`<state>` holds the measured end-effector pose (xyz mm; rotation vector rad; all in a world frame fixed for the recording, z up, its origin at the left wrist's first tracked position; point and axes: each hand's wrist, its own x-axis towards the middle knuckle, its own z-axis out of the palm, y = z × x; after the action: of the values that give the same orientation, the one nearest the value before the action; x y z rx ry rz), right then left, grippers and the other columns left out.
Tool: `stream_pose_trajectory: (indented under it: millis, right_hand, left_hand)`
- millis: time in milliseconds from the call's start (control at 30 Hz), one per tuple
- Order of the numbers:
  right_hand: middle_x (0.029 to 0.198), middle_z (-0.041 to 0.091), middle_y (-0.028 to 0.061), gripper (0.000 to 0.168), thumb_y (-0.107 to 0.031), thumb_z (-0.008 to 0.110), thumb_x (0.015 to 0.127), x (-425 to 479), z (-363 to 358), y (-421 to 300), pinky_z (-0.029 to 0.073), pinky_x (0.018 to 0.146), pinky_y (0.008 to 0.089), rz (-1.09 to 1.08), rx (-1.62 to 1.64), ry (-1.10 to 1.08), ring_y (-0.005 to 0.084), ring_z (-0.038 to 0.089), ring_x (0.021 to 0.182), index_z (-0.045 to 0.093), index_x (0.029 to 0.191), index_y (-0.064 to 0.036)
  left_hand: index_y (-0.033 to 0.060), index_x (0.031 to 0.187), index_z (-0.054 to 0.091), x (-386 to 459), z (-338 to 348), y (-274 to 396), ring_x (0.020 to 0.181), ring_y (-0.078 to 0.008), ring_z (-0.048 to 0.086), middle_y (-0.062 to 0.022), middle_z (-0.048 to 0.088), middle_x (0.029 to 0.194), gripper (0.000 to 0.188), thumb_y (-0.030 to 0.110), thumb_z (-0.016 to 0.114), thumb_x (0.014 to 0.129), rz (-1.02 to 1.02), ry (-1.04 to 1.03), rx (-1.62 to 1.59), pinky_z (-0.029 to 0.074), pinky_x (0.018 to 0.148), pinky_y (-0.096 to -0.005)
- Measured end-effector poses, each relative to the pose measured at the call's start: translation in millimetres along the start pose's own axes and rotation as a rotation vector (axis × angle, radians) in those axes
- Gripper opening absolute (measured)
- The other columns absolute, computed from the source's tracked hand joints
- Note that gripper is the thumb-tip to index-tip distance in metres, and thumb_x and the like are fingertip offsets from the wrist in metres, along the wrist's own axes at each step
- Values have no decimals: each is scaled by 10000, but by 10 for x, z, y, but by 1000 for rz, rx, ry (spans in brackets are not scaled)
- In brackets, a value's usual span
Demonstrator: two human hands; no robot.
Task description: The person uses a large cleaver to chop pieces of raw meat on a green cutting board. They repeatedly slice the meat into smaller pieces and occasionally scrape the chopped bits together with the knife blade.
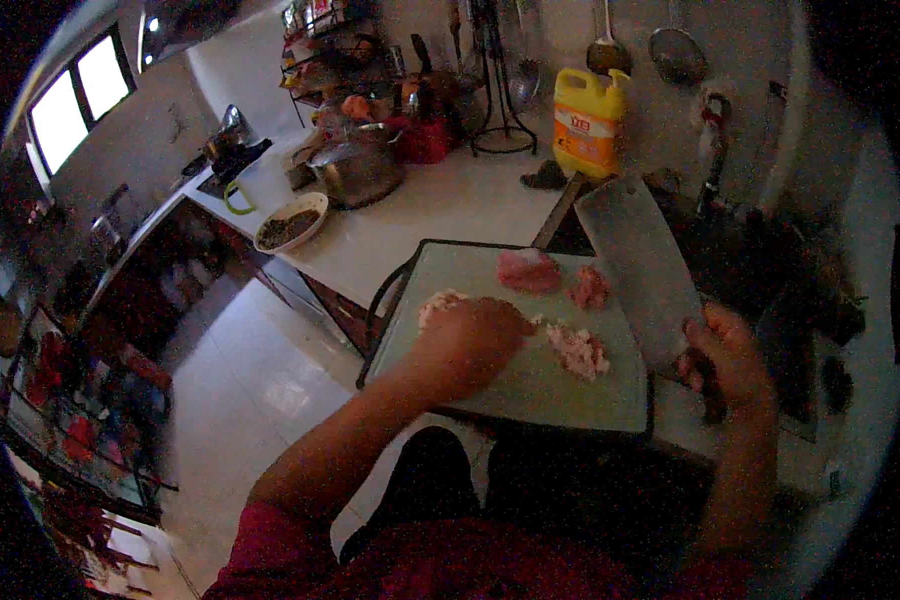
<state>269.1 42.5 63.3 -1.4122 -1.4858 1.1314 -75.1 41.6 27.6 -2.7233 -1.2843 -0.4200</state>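
Observation:
My right hand [727, 360] grips the handle of a broad cleaver [641, 262], its blade raised at the right edge of a pale cutting board [495, 397] with a dark rim. Over the board's left part is my left hand [476, 345], bent at the knuckles; its fingertips are blurred, and whether they pinch anything does not show. Chopped raw meat [439, 304] lies just beyond that hand, partly hidden by it. Another patch of chopped meat [579, 351] is spread right of centre. Near the far edge are a larger pink piece of meat [529, 270] and a smaller piece [590, 288].
Behind the board, the counter holds an oval bowl of dark food [291, 223], a lidded metal pot [356, 169], a black wire stand [504, 139] and a yellow pump jug [589, 124]. A strainer [677, 56] hangs on the wall. Dark clutter lies right of the cleaver.

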Motion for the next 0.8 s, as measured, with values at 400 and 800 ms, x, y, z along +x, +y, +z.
stream_pose_trajectory:
  millis: [400, 800]
  right_hand:
    - [640, 618, 68, 208, -240, 587, 946, 212, -52, 172, 412, 437, 270, -64, -77, -62, 111, 516, 447, 575, 879, -43]
    - [659, 618, 39, 214, -245, 568, 947, 225, -49, 134, 418, 447, 261, -42, -52, -122, 96, 517, 465, 603, 917, -36]
  left_hand:
    - [-21, 1126, 666, -74, -124, -1001, 1023, -318, 649, -209, 668, 1110, 426, 255, 716, 807, -566, -37, -358, 514, 893, -393]
    - [-22, 938, 692, -6, -156, -785, 732, -224, 671, -156, 685, 872, 411, 369, 746, 823, -600, -234, -488, 538, 700, -370]
